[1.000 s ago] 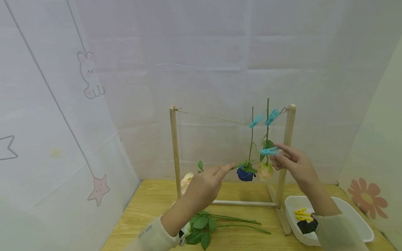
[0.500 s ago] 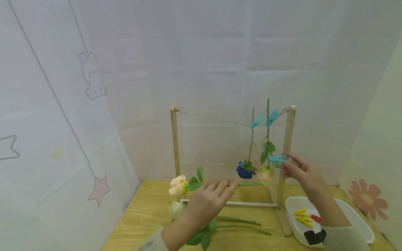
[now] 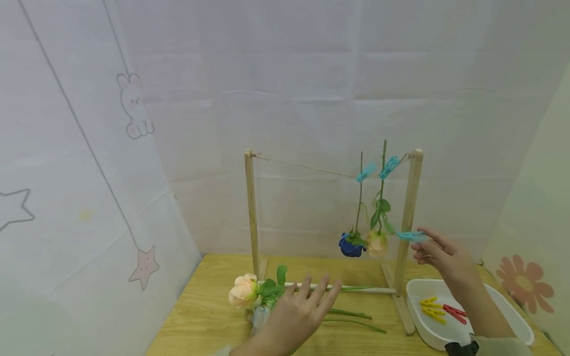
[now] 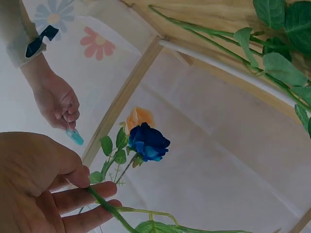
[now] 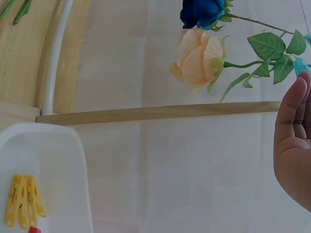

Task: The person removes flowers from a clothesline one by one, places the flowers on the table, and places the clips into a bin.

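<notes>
In the left wrist view my left hand pinches the green stem of a rose between thumb and fingers. From the head view, that rose's peach bloom is left of the hand, with the stem running right, low over the table. My right hand pinches a light blue clothespin just right of the hanging flowers. A blue rose and a peach rose hang upside down from the string, each held by a blue clothespin, one left of the other.
The string spans a wooden frame with a white lower bar. More stems lie on the wooden table near the left hand. At the right, a white basin contains yellow clothespins and red ones.
My left hand has moved down, bringing the held peach rose lower and more level. My right hand has drawn right and slightly down with the blue clothespin, away from the hanging roses.
</notes>
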Tool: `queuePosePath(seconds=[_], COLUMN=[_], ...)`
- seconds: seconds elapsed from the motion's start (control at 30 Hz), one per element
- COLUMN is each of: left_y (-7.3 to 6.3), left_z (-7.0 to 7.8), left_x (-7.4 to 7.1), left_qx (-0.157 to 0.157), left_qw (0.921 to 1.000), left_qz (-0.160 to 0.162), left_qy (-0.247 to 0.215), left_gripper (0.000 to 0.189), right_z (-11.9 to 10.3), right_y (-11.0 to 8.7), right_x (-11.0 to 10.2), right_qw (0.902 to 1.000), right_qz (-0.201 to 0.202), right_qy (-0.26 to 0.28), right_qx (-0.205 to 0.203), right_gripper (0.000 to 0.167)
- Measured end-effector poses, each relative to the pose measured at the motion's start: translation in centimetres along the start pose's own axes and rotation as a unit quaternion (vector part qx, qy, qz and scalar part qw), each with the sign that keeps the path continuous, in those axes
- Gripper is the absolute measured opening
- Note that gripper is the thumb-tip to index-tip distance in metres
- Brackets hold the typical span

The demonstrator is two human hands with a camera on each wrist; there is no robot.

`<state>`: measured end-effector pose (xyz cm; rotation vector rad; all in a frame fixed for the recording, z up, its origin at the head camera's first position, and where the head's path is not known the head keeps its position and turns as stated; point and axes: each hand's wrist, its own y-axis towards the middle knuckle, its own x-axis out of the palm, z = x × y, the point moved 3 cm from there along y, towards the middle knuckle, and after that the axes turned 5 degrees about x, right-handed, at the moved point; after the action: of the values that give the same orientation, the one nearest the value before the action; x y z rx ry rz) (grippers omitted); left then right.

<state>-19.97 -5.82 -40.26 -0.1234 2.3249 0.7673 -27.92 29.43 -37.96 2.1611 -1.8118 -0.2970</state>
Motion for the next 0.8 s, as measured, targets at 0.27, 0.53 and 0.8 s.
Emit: queuePosePath(seconds=[0.27, 0.53, 0.8], left_y=[-0.9, -2.1, -2.8], left_z=[2.0, 3.6, 4.9], left_x=[1.3, 2.7, 4.1], left_qx=[0.005, 0.014, 0.013], left_qw=[0.9996, 0.9988, 0.9979], left_qz=[0.021, -0.037, -0.053], left_qy=[0.016, 0.029, 0.033], left_gripper=[0.046, 0.053, 0.068], right_z=[1.2, 2.4, 3.3], right_y=[-1.2, -2.1, -2.6], right_x=[-1.6, -3.0, -3.6], right_qw=[0.9998, 0.9973, 0.9936], right_qz=[-0.002, -0.006, -0.018], right_qy=[0.019, 0.073, 0.110], right_qx=[0.002, 0.006, 0.017], right_gripper=[0.042, 0.042, 0.044])
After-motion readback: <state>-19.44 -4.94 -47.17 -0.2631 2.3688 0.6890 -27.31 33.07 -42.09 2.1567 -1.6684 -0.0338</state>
